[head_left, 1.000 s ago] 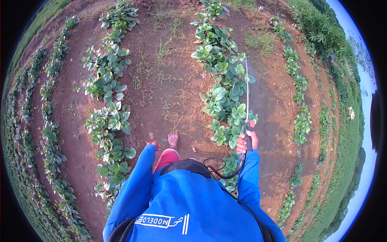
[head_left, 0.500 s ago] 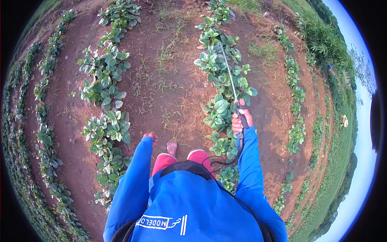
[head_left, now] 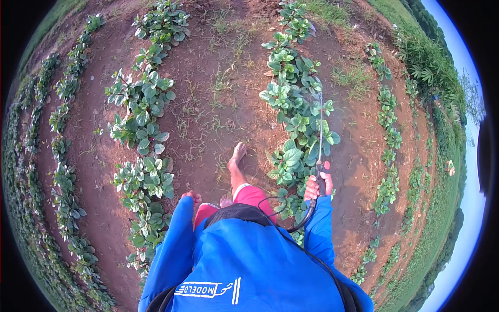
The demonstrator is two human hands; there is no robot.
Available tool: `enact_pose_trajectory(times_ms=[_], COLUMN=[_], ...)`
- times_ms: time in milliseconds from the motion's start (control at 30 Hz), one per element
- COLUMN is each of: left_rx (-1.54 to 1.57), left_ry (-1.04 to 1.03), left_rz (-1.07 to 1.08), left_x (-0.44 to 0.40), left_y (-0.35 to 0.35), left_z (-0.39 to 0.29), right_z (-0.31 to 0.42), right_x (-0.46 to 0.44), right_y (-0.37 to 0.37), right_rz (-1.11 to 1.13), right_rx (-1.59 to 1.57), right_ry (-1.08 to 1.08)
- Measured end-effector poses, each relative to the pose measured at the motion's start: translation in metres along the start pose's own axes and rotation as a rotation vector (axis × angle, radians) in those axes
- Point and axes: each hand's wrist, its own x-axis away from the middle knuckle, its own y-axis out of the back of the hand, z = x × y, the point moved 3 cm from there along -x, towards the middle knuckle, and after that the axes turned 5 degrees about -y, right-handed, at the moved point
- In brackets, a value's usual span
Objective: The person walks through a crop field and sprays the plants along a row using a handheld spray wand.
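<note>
Since the earlier frame we have swung the spray wand [head_left: 320, 127] from its leftward slant over the plant row [head_left: 291, 112] to nearly straight ahead along the row's right edge, and our right foot [head_left: 239, 153] has come forward on the soil [head_left: 208, 122]. Our right hand's [head_left: 318, 186] fingers curl together around the wand's handle, while our left hand [head_left: 192, 196] hangs with fingers folded in, pinching what we cannot tell
</note>
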Motion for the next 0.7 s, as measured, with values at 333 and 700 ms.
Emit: enact_pose_trajectory(times_ms=[333,700], left_rx=[-0.239,-0.070], left_ry=[-0.064,-0.273], left_rz=[0.041,0.087], left_x=[-0.036,-0.042], left_y=[-0.063,-0.090], left_z=[-0.182,-0.340], right_z=[0.082,0.181], right_x=[-0.139,-0.186], right_y=[-0.056,-0.093], right_rz=[0.014,-0.317], right_rx=[-0.020,0.100], right_ry=[-0.248,0.014])
